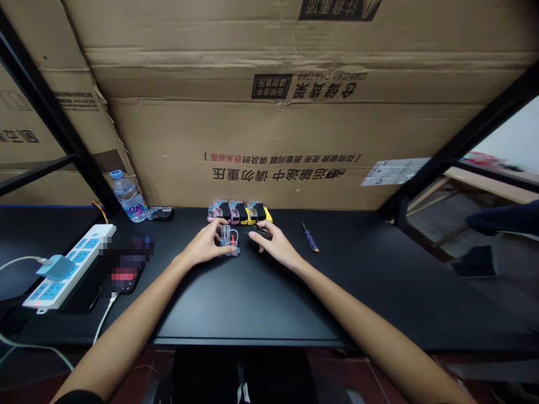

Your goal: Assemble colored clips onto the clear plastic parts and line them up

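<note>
My left hand [206, 244] is closed around the side of a small clear plastic case [229, 241], with a pale tube and a red piece inside it. The case rests on or just above the black table. My right hand [272, 244] pinches a small black part [261, 230] a little to the right of the case, apart from it. Just beyond both hands stands a row of small blocks, pink with black [238, 212] and yellow with black [256, 212], partly clear. To the right of my right hand lies a screwdriver [310, 238] with a blue clear handle.
A water bottle [129, 197] stands at the back left beside a small black and clear block [160, 214]. Further left are a white power strip [71, 264] with a plugged-in charger and a phone [130, 275] on a cable. Cardboard [252, 129] walls the table's back edge.
</note>
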The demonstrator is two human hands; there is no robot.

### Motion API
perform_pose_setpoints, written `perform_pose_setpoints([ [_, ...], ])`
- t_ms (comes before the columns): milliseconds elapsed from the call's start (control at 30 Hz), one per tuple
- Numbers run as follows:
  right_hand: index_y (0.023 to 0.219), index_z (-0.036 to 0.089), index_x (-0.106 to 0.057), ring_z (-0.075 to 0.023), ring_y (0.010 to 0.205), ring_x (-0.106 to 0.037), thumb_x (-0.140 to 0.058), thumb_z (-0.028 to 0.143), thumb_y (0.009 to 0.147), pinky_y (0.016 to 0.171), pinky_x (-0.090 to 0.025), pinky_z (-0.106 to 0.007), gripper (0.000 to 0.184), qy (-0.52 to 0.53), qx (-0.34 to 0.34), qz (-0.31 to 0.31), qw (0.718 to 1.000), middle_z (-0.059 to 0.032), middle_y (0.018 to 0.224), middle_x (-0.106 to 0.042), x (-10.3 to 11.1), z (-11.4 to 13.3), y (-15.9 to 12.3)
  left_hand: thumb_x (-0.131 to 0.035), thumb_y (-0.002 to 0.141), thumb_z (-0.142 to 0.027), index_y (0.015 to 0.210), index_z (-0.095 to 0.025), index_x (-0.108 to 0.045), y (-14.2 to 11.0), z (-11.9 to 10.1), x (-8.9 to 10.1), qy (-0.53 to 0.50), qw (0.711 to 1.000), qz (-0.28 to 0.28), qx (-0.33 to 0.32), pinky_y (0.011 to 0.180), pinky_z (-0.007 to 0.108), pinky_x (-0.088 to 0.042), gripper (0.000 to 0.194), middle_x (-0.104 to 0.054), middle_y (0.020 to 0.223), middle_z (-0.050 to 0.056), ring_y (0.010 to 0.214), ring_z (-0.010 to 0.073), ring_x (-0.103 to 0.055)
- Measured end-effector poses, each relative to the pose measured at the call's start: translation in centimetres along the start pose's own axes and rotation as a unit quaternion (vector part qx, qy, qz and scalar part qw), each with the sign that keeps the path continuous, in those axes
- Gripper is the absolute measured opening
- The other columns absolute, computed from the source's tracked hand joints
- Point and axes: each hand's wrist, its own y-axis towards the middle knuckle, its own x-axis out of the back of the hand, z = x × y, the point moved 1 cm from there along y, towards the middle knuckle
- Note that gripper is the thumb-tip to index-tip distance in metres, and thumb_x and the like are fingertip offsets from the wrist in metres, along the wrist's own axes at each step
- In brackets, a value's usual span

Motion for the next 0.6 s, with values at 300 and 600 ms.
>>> perform_pose_setpoints([
  [300,0.093,0.017,-0.075,-0.019,0.07,-0.065,-0.083,0.062,0.08,0.07,-0.057,-0.035,0.047,0.04,0.0,0.1,0.994,-0.0046,0.083,-0.074,-0.2,0.4,-0.2,-0.078,0.089,-0.038,0.151,-0.03,-0.041,0.1,-0.1,-1.1,-0.175,0.984,0.006,-0.039,0.079,0.032,-0.057,0.073,-0.068,0.119,0.007,0.081,0.016,-0.071],
  [600,0.092,0.016,-0.075,-0.0224,0.08,-0.07,-0.082,0.062,0.081,0.083,-0.056,-0.039,0.048,0.045,0.004,0.131,0.99,-0.0062,0.085,-0.077,-0.6,-0.6,-0.1,-0.074,0.093,-0.034,0.153,-0.025,-0.044,-0.3,-1.0,-1.6,-0.17,0.982,0.038,-0.072,0.091,0.037,-0.057,0.067,-0.075,0.103,0.005,0.093,0.021,-0.074],
])
